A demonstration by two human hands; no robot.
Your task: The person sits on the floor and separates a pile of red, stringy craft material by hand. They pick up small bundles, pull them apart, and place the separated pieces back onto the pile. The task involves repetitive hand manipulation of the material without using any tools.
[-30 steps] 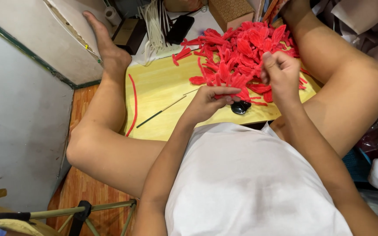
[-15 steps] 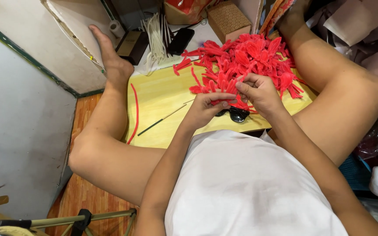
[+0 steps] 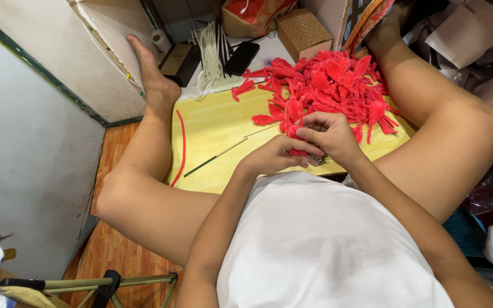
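Left hand (image 3: 275, 158): I see its fingers curled closed on the near end of a red strip (image 3: 298, 152).
Right hand (image 3: 331, 136): just beyond and touching, fingertips pinched on the same strip from above.
Strip: between both sets of fingers, long axis hidden.
Pile (image 3: 326, 85): red pieces just past the right fingertips, nearer that hand.
Wire (image 3: 215, 158): on the yellow board (image 3: 212, 128), left of the left fingers.

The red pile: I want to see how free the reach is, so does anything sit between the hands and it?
Nothing visible does. Both the left hand and right hand already pinch a red piece at the near edge of the red pile.
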